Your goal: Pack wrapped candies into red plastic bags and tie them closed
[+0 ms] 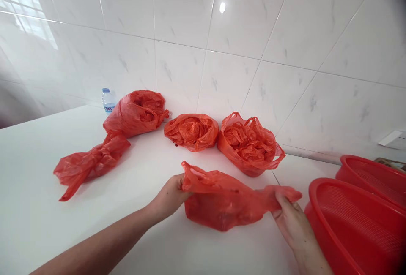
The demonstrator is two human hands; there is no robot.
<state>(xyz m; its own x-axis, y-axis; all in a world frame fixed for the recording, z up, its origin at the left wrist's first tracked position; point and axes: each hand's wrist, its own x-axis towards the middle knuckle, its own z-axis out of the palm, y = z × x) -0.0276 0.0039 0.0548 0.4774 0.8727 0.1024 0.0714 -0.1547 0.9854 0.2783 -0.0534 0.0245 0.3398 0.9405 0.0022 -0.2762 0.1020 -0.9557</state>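
Note:
Between my two hands a red plastic bag (225, 205) is stretched sideways just over the white table. My left hand (171, 194) grips its left edge, with the fingertips partly hidden behind the plastic. At the other end, my right hand (290, 216) is closed around a narrow gathered part, the thumb on top. The bag looks thin and see-through, and I cannot make out what, if anything, is inside. Behind it stand a round red bag stuffed with crumpled plastic (250, 148) and a smaller red bundle (192, 131).
A large red bag (136, 112) and a knotted red bag (90, 163) lie at the left on the white table (152, 241). A water bottle (108, 102) stands near the tiled wall (177, 76). Two red plastic baskets (352, 220) occupy the right side, close to my right hand.

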